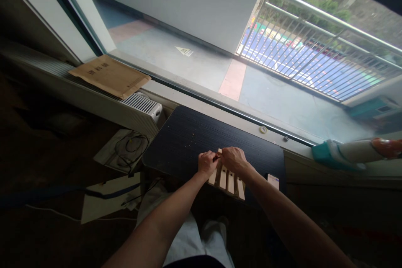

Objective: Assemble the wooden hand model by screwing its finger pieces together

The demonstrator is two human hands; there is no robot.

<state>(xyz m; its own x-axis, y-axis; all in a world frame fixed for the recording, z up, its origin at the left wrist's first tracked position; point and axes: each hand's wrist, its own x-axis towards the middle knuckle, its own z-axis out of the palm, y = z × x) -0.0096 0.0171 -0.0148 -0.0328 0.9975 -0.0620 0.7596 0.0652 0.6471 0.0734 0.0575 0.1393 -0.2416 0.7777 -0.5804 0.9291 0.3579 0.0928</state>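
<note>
Plainly pale wooden strips [230, 183], flat, some dark-spotted, spaced side by side.

Black table [174, 140] with rounded corners. At its near edge, a row of pale wooden strips [231, 181], partly hidden; at the right end, a phone [273, 181], screen up; left of centre, scattered light specks [193, 135].

wooden slats [223, 178] partly hidden by right hand [233, 158], dark item [216, 158] at left hand [207, 162] too small to identify, smartphone screen [273, 181] unreadable
</note>
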